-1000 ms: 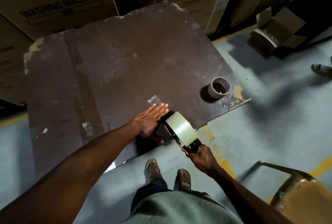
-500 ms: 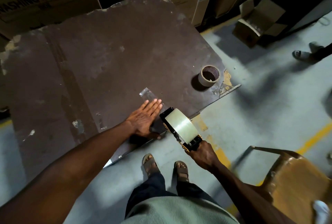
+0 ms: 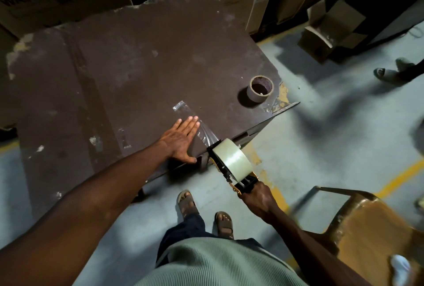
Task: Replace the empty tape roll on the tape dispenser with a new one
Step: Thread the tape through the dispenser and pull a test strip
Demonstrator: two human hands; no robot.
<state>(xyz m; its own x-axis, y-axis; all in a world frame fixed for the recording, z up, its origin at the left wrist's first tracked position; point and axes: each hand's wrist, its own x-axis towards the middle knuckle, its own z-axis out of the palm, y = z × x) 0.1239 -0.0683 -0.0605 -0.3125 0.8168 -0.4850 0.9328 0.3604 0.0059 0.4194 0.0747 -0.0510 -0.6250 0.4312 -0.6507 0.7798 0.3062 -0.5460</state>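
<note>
Change: vs a sec ago we've pulled the tape dispenser (image 3: pixel 231 166) back off the near edge of the table (image 3: pixel 137 60); it was on the board beside our left hand, now it hangs past the edge w/ a stretch of clear tape strip (image 3: pixel 195 122) paid out behind it.
Meaning: the new tape roll (image 3: pixel 232 159) feeds ok, so we judge the swap itself done & this is a test pull; the cut is prob. what's left.
Left hand (image 3: pixel 181 141): flat, fingers straight, pressing the board just beside the strip, fingertips at its edge; grips nothing.
Right hand (image 3: pixel 257 198): wrapped round the dispenser handle, below the table edge.
New roll: seated on the dispenser, btw. our two hands, nearer the right.
Empty tape roll (image 3: pixel 261 89): upright near the table's right corner, well apart from both hands.
</note>
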